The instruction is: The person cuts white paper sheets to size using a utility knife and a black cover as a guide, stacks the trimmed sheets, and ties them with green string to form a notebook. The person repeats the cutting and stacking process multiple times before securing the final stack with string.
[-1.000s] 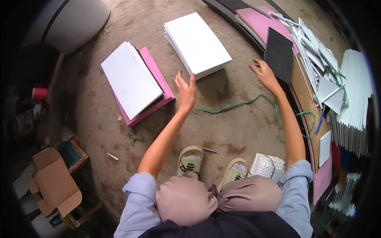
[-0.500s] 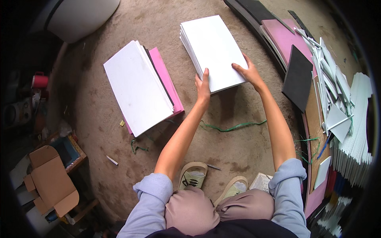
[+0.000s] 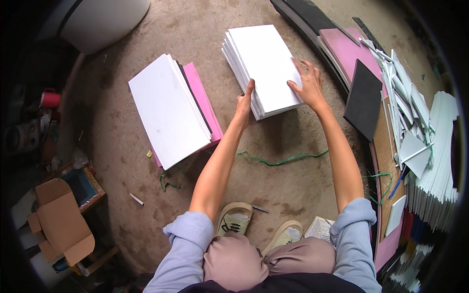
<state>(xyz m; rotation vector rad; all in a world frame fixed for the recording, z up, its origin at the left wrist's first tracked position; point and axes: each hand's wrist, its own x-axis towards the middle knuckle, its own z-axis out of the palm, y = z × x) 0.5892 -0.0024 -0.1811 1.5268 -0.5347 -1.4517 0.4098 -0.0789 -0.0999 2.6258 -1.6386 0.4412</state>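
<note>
A thick stack of white boards (image 3: 266, 68) lies ahead of me, its layers slightly uneven along the left and near sides. My left hand (image 3: 244, 106) grips its near left edge, thumb up along the side and the other fingers partly hidden. My right hand (image 3: 309, 87) is at the right edge with fingers spread and lifted, the thumb touching or just above the top board. To the left, a second pile of white boards (image 3: 168, 110) rests over a black board and pink boards (image 3: 202, 100).
Green twine (image 3: 288, 160) trails over the concrete floor. A white marker-like stick (image 3: 136, 198) and an open cardboard box (image 3: 66, 222) lie left. On the right are a black board (image 3: 364, 100), white offcuts (image 3: 403, 97) and pink boards (image 3: 349, 46). My shoes (image 3: 234, 218) are close in front.
The right hand has loosened from the stack's near right corner, its fingers now raised and spread. More layers show along the stack's near edge. The left hand stays at the left side.
</note>
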